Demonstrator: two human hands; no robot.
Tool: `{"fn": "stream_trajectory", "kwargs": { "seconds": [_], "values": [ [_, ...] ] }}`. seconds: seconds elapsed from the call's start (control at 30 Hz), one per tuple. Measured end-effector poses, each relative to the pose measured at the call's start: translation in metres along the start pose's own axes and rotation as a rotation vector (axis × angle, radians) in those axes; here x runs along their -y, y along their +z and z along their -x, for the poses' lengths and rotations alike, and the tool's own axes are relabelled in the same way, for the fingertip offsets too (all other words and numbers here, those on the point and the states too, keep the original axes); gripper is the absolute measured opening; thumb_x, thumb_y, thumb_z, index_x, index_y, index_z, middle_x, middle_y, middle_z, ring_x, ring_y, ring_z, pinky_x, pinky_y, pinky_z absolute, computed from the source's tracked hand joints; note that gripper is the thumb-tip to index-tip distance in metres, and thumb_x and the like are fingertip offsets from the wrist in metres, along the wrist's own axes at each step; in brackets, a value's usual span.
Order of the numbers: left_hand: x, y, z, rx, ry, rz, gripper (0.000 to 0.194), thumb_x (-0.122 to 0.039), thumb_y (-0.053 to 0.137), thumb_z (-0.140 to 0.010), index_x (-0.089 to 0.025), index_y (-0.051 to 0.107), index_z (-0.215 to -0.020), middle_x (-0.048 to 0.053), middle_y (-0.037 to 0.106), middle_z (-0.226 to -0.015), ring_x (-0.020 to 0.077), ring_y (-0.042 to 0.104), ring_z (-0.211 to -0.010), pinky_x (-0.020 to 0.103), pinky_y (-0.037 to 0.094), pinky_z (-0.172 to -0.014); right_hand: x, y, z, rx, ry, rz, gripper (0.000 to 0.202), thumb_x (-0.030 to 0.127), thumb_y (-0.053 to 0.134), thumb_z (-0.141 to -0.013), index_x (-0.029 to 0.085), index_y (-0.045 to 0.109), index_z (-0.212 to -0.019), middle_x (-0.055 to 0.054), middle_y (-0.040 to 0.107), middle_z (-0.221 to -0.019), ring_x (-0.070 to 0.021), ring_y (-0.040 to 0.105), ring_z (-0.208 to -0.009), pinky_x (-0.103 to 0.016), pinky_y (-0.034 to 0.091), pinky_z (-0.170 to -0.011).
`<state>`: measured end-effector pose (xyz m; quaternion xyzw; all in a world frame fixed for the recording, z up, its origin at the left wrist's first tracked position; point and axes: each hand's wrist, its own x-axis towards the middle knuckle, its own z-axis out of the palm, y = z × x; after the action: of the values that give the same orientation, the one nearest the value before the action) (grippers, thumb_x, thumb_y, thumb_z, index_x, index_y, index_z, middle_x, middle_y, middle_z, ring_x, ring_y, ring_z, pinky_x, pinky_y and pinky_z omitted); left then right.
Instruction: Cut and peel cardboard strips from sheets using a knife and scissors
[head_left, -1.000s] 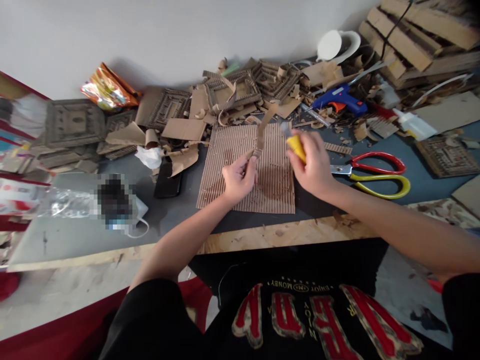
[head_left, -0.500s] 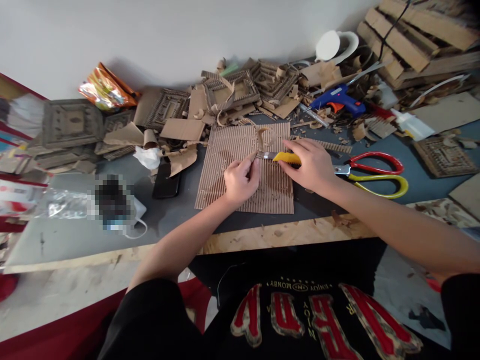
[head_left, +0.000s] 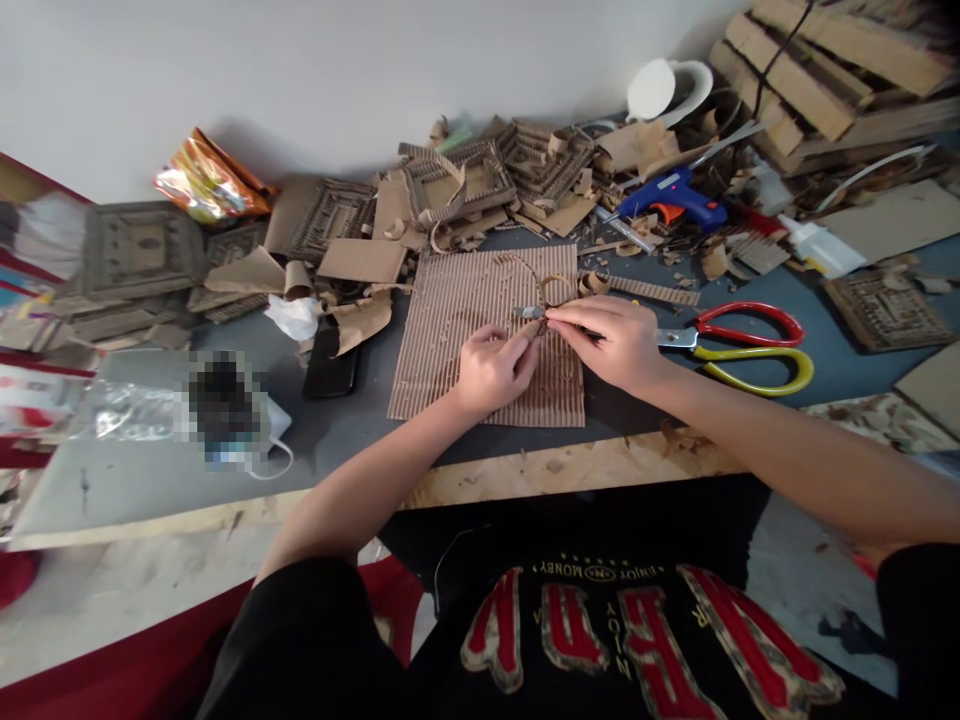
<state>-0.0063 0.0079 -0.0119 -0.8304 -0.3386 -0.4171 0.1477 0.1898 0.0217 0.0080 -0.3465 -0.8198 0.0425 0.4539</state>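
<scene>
Our right hand [head_left: 611, 342], gripping the knife [head_left: 529, 312], shifts close against our left hand [head_left: 495, 368], which pinches the cardboard strip [head_left: 538, 286] at twelve o'clock. Both hands now seem to steady it.

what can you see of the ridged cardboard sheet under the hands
The ridged cardboard sheet is tan-brown and four-sided, its parallel ridges running from far edge to near edge. It looks like corrugated board with the fluting bare. Darker patches and small bits show on its surface. It lies flat on the grey tabletop. The left hand and right hand partly cover it; whether they touch it is unclear.
</scene>
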Motion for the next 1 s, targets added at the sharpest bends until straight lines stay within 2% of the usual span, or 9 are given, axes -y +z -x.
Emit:
{"fn": "stream_trajectory", "kwargs": {
  "seconds": [0.23, 0.43, 0.6, 0.7, 0.87, 1.0],
  "values": [
    [0.0003, 0.0002, 0.0026, 0.078, -0.028, 0.013, 0.023, -0.019, 0.047, -0.093, -0.018, 0.070, -0.092, -0.006, 0.053, -0.046, 0.0088, 0.044, -0.040, 0.026, 0.047, -0.064, 0.0054, -0.0020, -0.0020, -0.040, -0.043, 0.113, 0.013, 0.026, 0.060, -0.088, 0.022, 0.073, -0.088, -0.003, 0.077, -0.088, -0.0179, 0.073, -0.080, -0.031, 0.058, -0.073],
    [0.0002, 0.0010, 0.0021, 0.027, 0.030, -0.043, 0.025, -0.018, 0.047, -0.093, -0.014, 0.070, -0.102, -0.006, 0.051, -0.044, 0.0083, 0.043, -0.039, 0.024, 0.048, -0.065, 0.0067, 0.0003, -0.0017, -0.047, -0.052, 0.154, 0.008, 0.022, 0.056, -0.086, 0.021, 0.064, -0.083, -0.002, 0.074, -0.083, -0.0162, 0.070, -0.074, -0.028, 0.053, -0.067],
    [0.0003, 0.0013, 0.0017, 0.041, 0.041, -0.048, 0.027, -0.018, 0.047, -0.093, -0.015, 0.068, -0.110, -0.007, 0.054, -0.046, 0.0081, 0.043, -0.038, 0.024, 0.048, -0.064, 0.0020, 0.0021, -0.0010, -0.013, -0.070, 0.169, 0.005, 0.020, 0.052, -0.086, 0.023, 0.056, -0.084, -0.001, 0.071, -0.084, -0.0170, 0.067, -0.078, -0.032, 0.050, -0.077],
    [-0.0002, 0.0010, 0.0011, 0.024, 0.044, -0.031, 0.027, -0.018, 0.048, -0.093, -0.014, 0.067, -0.111, -0.007, 0.053, -0.046, 0.0079, 0.043, -0.038, 0.024, 0.048, -0.064, -0.0001, 0.0025, -0.0011, -0.026, -0.111, 0.158, 0.006, 0.018, 0.051, -0.085, 0.023, 0.053, -0.086, -0.001, 0.070, -0.083, -0.0171, 0.066, -0.078, -0.034, 0.047, -0.082],
    [-0.0015, -0.0003, -0.0003, 0.045, 0.013, -0.011, 0.026, -0.020, 0.045, -0.096, -0.013, 0.067, -0.107, -0.006, 0.054, -0.047, 0.0077, 0.045, -0.040, 0.023, 0.049, -0.064, -0.0015, 0.0035, -0.0011, -0.048, -0.146, 0.100, 0.009, 0.015, 0.050, -0.084, 0.023, 0.051, -0.088, 0.001, 0.067, -0.080, -0.0167, 0.065, -0.075, -0.034, 0.047, -0.080],
    [-0.0013, -0.0011, -0.0011, 0.063, -0.057, 0.009, 0.026, -0.021, 0.044, -0.097, -0.013, 0.068, -0.100, -0.006, 0.052, -0.045, 0.0086, 0.047, -0.041, 0.023, 0.048, -0.061, -0.0007, 0.0014, -0.0016, -0.098, -0.136, 0.058, 0.013, 0.016, 0.056, -0.083, 0.023, 0.054, -0.094, -0.001, 0.070, -0.087, -0.0185, 0.068, -0.083, -0.034, 0.049, -0.079]
  ]
}}
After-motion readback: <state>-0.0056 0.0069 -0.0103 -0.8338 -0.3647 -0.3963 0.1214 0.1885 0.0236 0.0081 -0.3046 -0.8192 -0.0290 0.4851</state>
